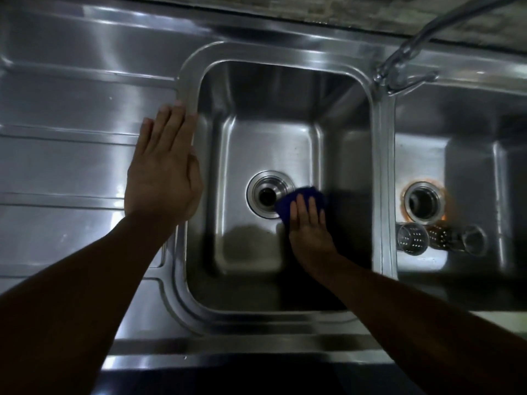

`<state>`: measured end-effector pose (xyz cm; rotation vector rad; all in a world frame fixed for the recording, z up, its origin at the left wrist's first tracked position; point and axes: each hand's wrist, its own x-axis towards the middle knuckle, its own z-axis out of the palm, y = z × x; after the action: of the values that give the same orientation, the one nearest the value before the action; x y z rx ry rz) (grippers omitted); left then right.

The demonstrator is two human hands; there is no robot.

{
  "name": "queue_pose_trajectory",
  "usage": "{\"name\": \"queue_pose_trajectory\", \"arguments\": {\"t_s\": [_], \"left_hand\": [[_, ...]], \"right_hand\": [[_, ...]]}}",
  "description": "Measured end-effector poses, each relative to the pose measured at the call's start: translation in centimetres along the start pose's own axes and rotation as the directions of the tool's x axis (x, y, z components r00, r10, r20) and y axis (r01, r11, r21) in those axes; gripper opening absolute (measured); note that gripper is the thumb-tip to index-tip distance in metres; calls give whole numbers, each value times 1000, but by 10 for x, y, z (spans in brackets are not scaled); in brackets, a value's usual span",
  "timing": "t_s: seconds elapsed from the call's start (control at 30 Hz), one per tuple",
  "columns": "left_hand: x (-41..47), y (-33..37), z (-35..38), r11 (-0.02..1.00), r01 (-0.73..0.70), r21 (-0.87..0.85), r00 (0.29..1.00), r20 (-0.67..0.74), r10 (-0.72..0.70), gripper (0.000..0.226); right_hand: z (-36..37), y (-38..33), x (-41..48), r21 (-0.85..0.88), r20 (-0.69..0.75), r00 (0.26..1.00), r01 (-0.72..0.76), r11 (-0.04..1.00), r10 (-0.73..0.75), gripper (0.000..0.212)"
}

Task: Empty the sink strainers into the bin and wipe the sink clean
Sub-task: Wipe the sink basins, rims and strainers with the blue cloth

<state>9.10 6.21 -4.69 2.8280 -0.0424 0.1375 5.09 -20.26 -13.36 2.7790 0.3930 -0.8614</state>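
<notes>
The right hand (309,223) lies flat, fingers together, pressing a dark blue cloth (302,199) onto the floor of the left basin (268,143). The cloth touches the right edge of that basin's open drain (268,195). A flat palm spreads the pressure, which suits rubbing around the drain ring more than pinching the cloth would.

The left hand (164,166) rests open, fingers spread a little, on the draining board (71,155) at the basin's left rim. It holds nothing and looks like a brace for the person leaning over the sink.

Both drains stand without their strainers. Two perforated strainers (413,239) lie on their sides on the floor of the right basin (470,155), near its front edge, with a third round metal part (474,240) just beside them. From here I cannot tell what that part is. They look empty, so the emptying step seems done and the wiping is under way.

The sink is brushed steel with streaky glare and a darker patch near the front of the left basin. An orange ring, likely rust or residue, surrounds the right drain (424,201), so that basin probably needs wiping yet. A tap (399,72) stands on the back rim between the basins. The light is dim, and the bin is not in view.
</notes>
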Motion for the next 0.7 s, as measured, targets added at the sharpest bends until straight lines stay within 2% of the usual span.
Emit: {"name": "queue_pose_trajectory", "arguments": {"t_s": [0.07, 0.17, 0.27, 0.33, 0.43, 0.57, 0.63, 0.7], "left_hand": [[0, -2, 1, 1000, 3, 8, 1000, -8, -3, 57], [1, -3, 4, 1000, -2, 11, 1000, -7, 2, 56], [0, -3, 4, 1000, 0, 7, 1000, -7, 0, 56], [0, -2, 3, 1000, -2, 17, 1000, -4, 2, 57], [-1, 1, 0, 999, -1, 53, 1000, 23, -1, 60], [-8, 9, -6, 999, -2, 54, 998, 55, -1, 60], [-16, 12, -11, 1000, 0, 12, 997, 73, -1, 59], [-30, 22, -16, 999, 9, -45, 996, 87, -5, 59]], "right_hand": [[-14, 13, 43, 31, 36, 999, 16, 999, -18, 59], [-44, 33, 113, -16, -43, 999, -12, 1000, 12, 61], [-64, 35, 132, 20, -3, 999, -37, 999, 37, 64], [-63, 32, 115, -1, 59, 997, -39, 999, 39, 63], [-42, 17, 60, -54, 133, 991, 31, 998, -24, 47], [-21, -6, -20, 53, 225, 972, 53, 997, -64, 35], [-20, -4, -39, 104, 295, 952, 48, 993, -77, 35], [-31, 6, -50, 156, 307, 949, 25, 987, -72, 41]]}}
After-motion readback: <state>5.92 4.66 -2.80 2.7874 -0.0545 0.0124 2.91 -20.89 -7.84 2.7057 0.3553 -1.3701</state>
